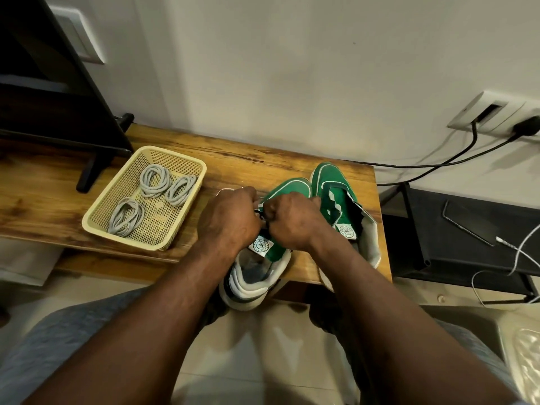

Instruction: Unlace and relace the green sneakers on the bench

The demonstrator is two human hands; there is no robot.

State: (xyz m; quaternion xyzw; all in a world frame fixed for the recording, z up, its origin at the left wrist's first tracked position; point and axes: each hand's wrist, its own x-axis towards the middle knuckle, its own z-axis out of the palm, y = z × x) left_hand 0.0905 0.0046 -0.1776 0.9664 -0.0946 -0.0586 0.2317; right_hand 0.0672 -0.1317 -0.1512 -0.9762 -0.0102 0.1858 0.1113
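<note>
Two green sneakers stand side by side on the wooden bench (233, 159), heels toward me. Over the left sneaker (287, 188) both my hands meet, fingers curled. My left hand (229, 219) and my right hand (293, 219) each pinch a bit of lace (261, 204) above the eyelets; most of the lace is hidden under the hands. A white loop of it (225, 190) peeks out beyond my left hand. The right sneaker (336, 194) has no lace in its visible eyelets and its tongue lies open.
A cream plastic basket (99, 211) on the bench left of the shoes holds three coiled grey laces (153, 181). A TV stand foot (87, 173) sits at the bench's left back. Cables and a wall socket (491, 112) are on the right, above a black shelf (467, 229).
</note>
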